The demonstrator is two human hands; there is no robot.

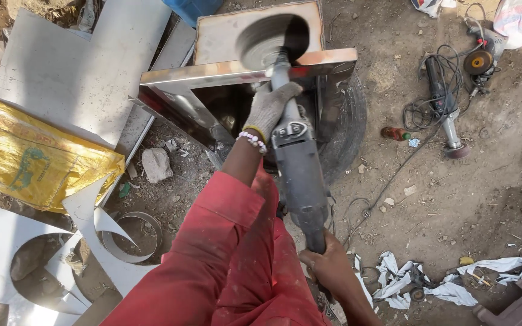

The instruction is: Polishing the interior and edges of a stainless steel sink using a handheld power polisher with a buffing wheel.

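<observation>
spinning disc (268,41) blurred (grinder (297,163) gripped)

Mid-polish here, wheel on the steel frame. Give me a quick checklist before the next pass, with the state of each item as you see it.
1. Left hand on the front of the large grey angle grinder: ok, in a knit glove.
2. Right hand on the rear handle: not ok, bare.
3. Round grey buffing wheel on the shiny steel box frame: ok, blurred with spin and touching the top edge.
4. Wheel guard: cannot tell.
5. Frame support: cannot tell; it sits on a black rubber tyre, with no clamp in view.
6. Ground: not ok, a black cable and crumpled white rags lie beside the right hand.
</observation>
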